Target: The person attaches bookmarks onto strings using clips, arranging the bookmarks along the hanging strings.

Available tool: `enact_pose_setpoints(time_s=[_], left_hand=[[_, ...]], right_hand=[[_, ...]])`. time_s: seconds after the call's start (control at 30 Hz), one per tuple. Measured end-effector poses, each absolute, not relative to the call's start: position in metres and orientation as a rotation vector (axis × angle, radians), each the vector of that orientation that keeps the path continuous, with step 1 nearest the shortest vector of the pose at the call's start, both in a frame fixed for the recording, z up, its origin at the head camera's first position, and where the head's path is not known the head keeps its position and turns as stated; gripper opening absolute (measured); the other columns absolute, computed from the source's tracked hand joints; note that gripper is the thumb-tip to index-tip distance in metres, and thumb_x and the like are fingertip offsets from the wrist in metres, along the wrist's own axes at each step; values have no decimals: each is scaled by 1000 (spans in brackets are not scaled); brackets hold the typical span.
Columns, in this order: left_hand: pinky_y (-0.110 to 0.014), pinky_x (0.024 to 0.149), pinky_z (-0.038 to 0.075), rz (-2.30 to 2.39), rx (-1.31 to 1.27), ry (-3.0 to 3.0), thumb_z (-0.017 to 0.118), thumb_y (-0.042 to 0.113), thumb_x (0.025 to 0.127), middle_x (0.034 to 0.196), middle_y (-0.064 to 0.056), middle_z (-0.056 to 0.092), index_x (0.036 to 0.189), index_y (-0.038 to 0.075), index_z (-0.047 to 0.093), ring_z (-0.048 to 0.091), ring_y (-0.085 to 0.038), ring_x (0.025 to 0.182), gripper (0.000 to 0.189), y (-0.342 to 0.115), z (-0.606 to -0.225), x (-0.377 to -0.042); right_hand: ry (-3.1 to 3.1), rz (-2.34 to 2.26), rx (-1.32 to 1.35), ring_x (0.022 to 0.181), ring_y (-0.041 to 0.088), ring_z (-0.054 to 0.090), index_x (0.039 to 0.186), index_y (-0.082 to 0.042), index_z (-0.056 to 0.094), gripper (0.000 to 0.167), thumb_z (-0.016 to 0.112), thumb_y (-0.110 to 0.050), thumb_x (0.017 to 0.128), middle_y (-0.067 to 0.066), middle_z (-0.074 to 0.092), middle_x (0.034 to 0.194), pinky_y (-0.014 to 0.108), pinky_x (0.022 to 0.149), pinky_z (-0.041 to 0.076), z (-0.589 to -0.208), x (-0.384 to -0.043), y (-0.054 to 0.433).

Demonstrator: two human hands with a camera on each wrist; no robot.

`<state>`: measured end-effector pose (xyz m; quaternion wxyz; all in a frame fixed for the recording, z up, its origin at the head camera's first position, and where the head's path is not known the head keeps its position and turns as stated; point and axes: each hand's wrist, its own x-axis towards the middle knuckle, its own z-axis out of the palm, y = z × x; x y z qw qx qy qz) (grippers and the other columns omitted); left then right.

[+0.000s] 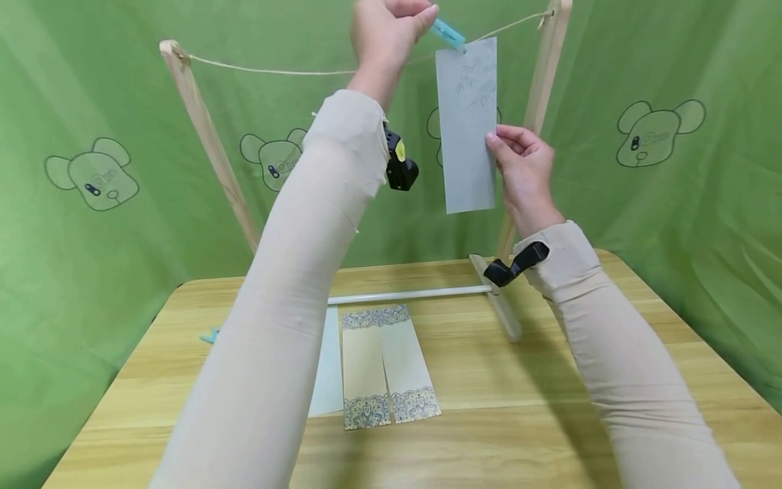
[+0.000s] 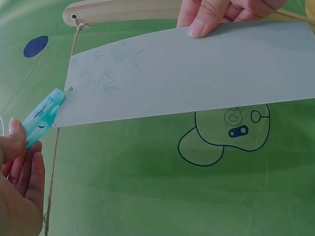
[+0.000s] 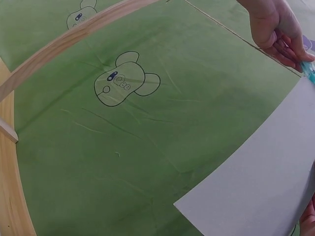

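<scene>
My left hand pinches a light blue clothespin between thumb and fingers, its far end right at the top edge of a pale paper strip. Faint leaf sprigs are printed near the strip's top, beside a small punched hole seen in the left wrist view. With thumb and fingers, my right hand holds the strip's right edge about halfway down. The strip hangs upright against a thin string, which passes behind its top end. In the right wrist view the strip's plain side shows, and the right hand is mostly hidden.
Two wooden posts carry the string, with a white bar across their base. On the wooden table lie two lace-patterned strips and a pale sheet. A blue clip peeks out left of my sleeve. Green cloth hangs behind.
</scene>
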<state>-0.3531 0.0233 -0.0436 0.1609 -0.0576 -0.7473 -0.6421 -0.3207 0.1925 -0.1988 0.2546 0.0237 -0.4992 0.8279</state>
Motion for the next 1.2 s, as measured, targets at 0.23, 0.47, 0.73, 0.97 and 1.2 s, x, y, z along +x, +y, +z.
enact_pose_setpoints(time_s=[0.23,0.47,0.73,0.97,1.2], left_hand=[[-10,71,41,-1686,-196,-2238,76,26,79,93,12,71,93,19,75,55,1,85,15,25,-47,-354],[-9,81,40,-1663,-189,-2305,74,27,81,99,14,70,96,21,74,53,3,92,17,26,-47,-350],[-11,85,39,-1649,-215,-2331,74,28,81,102,15,68,97,21,74,52,3,97,17,22,-48,-351],[-12,88,39,-1647,-237,-2362,75,30,80,107,16,66,100,21,73,52,3,101,21,22,-48,-356],[-10,86,41,-1720,-271,-2304,76,28,80,110,14,66,107,19,71,55,2,101,28,19,-51,-360]], right_hand=[[-1376,2257,54,63,8,55,81,-7,70,11,74,3,77,2,66,74,14,53,44,-200,-322,190],[-1339,2276,58,64,9,57,79,-6,70,11,71,5,78,2,66,73,15,55,46,-203,-325,185],[-1345,2269,43,64,9,57,81,-6,70,11,72,4,78,2,66,75,14,55,45,-203,-325,183],[-1335,2285,29,65,10,56,81,-5,69,11,73,4,77,3,66,75,14,56,46,-203,-325,183],[-1380,2264,23,67,10,56,82,-6,69,10,72,3,79,3,65,77,15,58,47,-205,-327,181]])
